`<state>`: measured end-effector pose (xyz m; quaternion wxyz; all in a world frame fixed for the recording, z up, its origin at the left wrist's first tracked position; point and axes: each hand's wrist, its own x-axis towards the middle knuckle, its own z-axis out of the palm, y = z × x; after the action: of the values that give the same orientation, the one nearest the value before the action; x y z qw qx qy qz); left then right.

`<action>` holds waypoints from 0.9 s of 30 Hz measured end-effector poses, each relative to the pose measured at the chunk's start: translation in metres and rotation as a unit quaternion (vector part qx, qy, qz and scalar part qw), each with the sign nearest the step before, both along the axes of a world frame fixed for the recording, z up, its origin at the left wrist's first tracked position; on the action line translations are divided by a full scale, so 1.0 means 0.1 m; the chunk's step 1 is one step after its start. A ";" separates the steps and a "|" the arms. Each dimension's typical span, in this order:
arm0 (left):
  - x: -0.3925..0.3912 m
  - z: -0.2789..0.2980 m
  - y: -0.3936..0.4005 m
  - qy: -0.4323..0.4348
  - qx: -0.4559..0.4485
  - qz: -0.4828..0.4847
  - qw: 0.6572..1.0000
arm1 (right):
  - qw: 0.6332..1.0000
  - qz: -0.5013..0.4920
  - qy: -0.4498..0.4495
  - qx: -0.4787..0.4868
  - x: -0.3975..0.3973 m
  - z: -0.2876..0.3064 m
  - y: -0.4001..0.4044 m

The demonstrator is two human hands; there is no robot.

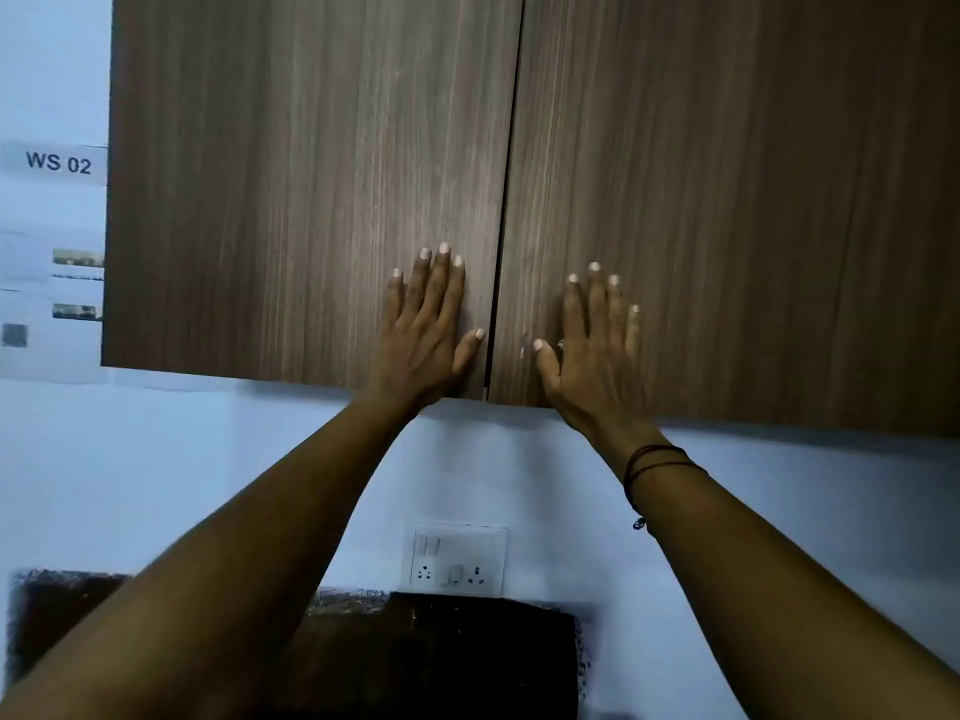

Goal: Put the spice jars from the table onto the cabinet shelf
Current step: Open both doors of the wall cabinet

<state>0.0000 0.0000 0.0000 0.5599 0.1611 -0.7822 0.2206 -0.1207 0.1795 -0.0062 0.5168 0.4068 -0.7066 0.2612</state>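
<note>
A brown wood-grain wall cabinet fills the upper view, both doors closed, so its shelf is hidden. My left hand [431,324] lies flat on the left door [291,189], fingers spread, near the centre seam and the lower edge. My right hand [592,350] lies flat on the right door [753,200], also next to the seam. Neither hand holds anything. No spice jars are in view.
A white switch and socket plate [457,561] sits on the pale wall below the cabinet. A dark countertop [441,657] shows at the bottom between my arms. Paper notices [57,163], one reading WS 02, hang left of the cabinet.
</note>
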 end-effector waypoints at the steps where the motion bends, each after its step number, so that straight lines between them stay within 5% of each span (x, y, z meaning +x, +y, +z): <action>1: -0.01 -0.01 0.00 -0.005 0.006 0.000 1.000 | 1.000 0.001 -0.003 0.005 0.00 -0.02 -0.02; 6: -0.14 -0.11 -0.01 -0.069 0.042 -0.044 0.996 | 0.996 0.024 -0.015 0.084 -0.07 -0.20 -0.13; 11: -0.28 -0.21 0.03 -0.096 0.051 -0.045 0.993 | 0.982 -0.054 0.011 0.182 -0.19 -0.40 -0.25; 27: -0.39 -0.23 0.23 -0.020 0.129 -0.205 0.970 | 0.981 -0.073 0.086 0.158 -0.15 -0.22 -0.33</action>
<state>-0.0387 0.0234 -0.0228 0.5521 0.0637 -0.8314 0.0016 -0.1359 0.1464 -0.0278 0.5230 0.4516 -0.7193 0.0720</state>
